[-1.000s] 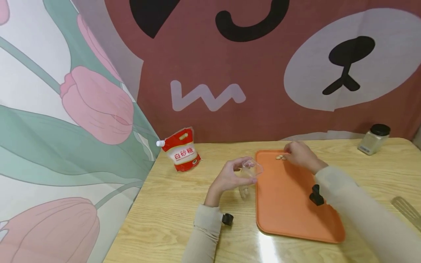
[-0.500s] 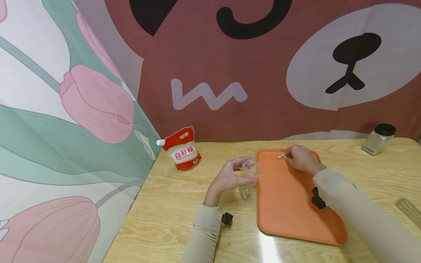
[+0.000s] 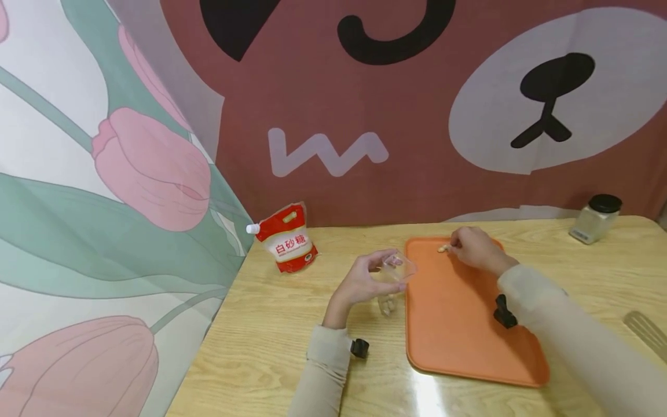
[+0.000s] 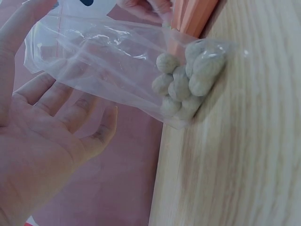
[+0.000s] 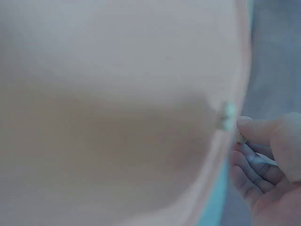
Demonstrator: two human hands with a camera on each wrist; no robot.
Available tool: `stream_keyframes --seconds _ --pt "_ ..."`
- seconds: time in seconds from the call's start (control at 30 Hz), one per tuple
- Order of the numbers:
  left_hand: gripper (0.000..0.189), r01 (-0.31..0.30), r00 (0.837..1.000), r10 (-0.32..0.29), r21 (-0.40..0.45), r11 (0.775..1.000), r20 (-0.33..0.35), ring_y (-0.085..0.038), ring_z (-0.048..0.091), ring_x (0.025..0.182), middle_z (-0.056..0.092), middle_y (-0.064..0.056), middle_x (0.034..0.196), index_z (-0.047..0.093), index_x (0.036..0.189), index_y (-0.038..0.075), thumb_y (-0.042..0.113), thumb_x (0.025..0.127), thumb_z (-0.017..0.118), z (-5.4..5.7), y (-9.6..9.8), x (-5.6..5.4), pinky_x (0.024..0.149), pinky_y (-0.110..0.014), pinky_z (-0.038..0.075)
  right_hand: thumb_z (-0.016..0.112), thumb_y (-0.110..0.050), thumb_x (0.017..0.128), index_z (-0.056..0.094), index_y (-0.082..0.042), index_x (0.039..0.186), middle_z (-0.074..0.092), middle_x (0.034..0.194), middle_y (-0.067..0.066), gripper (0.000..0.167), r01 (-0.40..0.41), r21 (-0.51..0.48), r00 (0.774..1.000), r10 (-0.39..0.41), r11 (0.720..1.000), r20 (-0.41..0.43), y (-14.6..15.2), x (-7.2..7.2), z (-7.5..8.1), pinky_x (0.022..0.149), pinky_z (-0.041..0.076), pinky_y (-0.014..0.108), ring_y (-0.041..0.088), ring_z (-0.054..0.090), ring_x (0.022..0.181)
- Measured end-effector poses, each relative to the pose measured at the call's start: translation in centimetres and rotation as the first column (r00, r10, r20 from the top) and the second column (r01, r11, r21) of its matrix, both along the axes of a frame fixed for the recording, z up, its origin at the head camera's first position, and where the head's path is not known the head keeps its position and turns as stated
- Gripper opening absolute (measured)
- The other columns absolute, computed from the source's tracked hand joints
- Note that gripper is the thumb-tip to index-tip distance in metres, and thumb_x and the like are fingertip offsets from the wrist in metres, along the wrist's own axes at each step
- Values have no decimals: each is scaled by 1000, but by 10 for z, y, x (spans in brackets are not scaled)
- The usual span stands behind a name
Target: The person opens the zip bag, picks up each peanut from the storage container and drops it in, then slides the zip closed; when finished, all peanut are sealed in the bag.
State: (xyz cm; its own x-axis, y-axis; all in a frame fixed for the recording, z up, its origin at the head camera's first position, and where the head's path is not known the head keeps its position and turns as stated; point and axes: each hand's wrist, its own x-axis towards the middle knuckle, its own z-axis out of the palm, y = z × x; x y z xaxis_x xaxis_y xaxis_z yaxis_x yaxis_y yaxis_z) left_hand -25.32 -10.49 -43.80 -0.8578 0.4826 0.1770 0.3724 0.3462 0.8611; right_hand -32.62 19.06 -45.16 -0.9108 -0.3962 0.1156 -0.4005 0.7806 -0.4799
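My left hand (image 3: 359, 282) holds the mouth of a clear plastic bag (image 4: 103, 49) between thumb and fingers, spreading it wide. The bag's lower end sits on the table beside the orange tray (image 3: 458, 330), with several unshelled peanuts (image 4: 190, 77) in the bottom. At the far end of the tray, my right hand (image 3: 476, 250) pinches a peanut (image 5: 241, 138) between thumb and fingertips, mostly hidden by the fingers. Just left of those fingertips, peanuts (image 3: 443, 248) lie on the tray, small and blurred in the right wrist view.
A red and white sugar pouch (image 3: 292, 240) with a white cap stands at the back left. At the back right is a jar (image 3: 593, 225) with a black lid. A slotted spatula (image 3: 646, 333) lies right of the tray. A patterned cloth (image 3: 333, 197) hangs behind the table.
My right hand makes only small finger movements at the peanuts by the tray's far edge. My left hand keeps holding the bag in the same spot. The head view shifts slightly.
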Motion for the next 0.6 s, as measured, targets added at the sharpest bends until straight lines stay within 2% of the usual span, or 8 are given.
stream_keyframes --seconds 0.13,0.33,0.43,0.6 --pt "72 0 1000 0 4 1000 -1 -10 55 117 66 3 122 54 143 9 25 80 85 1 -1 0 99 -34 44 69 -5 92 73 4 92 68 81 8 10 -50 -17 997 49 999 -60 -13 8 24 61 53 38 18 62 67" --pt "71 -8 1000 8 5 1000 -6 -11 55 118 64 7 126 56 142 10 25 79 86 2 -1 1 99 -36 44 72 -9 91 74 0 90 64 79 4 10 -118 -32 975 110 992 -194 -41 34 58 62 52 37 16 60 68" --pt "71 -5 1000 6 6 1000 -13 -12 55 120 62 5 131 57 141 9 24 78 86 2 0 1 99 -37 44 73 -10 91 75 -1 92 63 81 3 10 -145 -35 964 134 989 -230 -54 47 70 63 52 37 16 59 70" --pt "70 -1 1000 1 14 1000 -3 -13 55 120 63 4 129 57 141 11 25 79 86 1 1 2 99 -39 45 73 -11 91 75 -3 95 62 83 1 9 -187 -24 953 176 982 -245 -69 66 84 65 53 36 16 60 73"
